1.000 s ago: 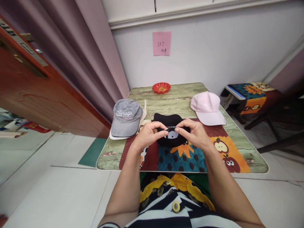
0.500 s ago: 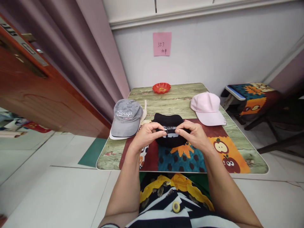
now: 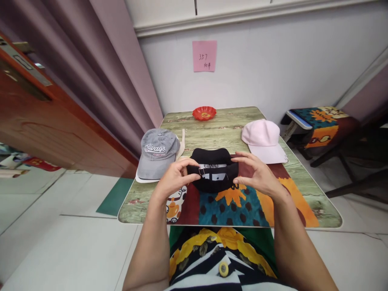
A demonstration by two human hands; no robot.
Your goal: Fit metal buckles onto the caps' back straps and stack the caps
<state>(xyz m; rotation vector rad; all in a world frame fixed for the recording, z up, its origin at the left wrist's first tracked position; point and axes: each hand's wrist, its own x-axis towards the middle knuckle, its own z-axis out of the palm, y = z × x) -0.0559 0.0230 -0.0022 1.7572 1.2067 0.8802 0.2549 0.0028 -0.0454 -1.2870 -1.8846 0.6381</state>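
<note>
A black cap (image 3: 214, 155) sits on the patterned table runner with its back opening towards me. A strap with a small metal buckle crosses that opening, and white printed patches show inside. My left hand (image 3: 178, 173) holds the cap's left edge beside the buckle, between thumb and fingers. At the cap's right side, my right hand (image 3: 254, 173) is open, with thumb and fingers spread apart. Left of the black cap is a grey cap (image 3: 159, 149) with white lettering, lying over a whitish cap (image 3: 150, 180). A pale pink cap (image 3: 262, 139) rests on the right.
The table (image 3: 136, 202) has a wood-look top and stands by a white wall. A red scalloped dish (image 3: 204, 113) is at its far edge. A wooden door (image 3: 60, 121) and curtain flank the left side. To the right stands a cloth-covered stool (image 3: 323, 121).
Both hands were pinching the strap in the middle of the opening. My right hand has let go and spread at the cap's right side. My left hand has shifted left.
</note>
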